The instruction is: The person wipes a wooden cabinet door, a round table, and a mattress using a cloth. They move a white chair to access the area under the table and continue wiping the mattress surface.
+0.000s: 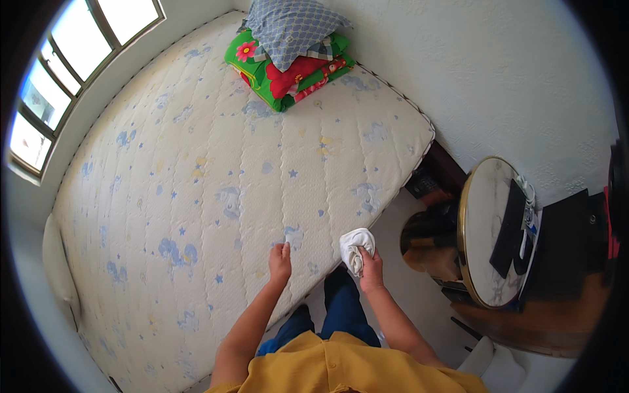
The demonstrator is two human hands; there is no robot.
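Observation:
My right hand (371, 272) grips a bunched white cloth (356, 243) just off the near edge of the mattress. Over the mattress (255, 206), close to that same edge, my left hand (280, 265) has its thumb and fingers drawn together. Nothing shows between those fingers. The mattress is cream, quilted, and printed with blue and yellow animals and stars. At its far end lies a folded green and red floral quilt (275, 83), with a blue-grey patterned pillow (295, 32) on top.
A round marble-topped table (484, 211) with a gold rim stands at right, bearing a black flat object (508, 228) and white cables (528, 191). Behind it is a brown wooden surface (545, 319). A cream pillow (58, 260) rests at the left edge, below the window (81, 51).

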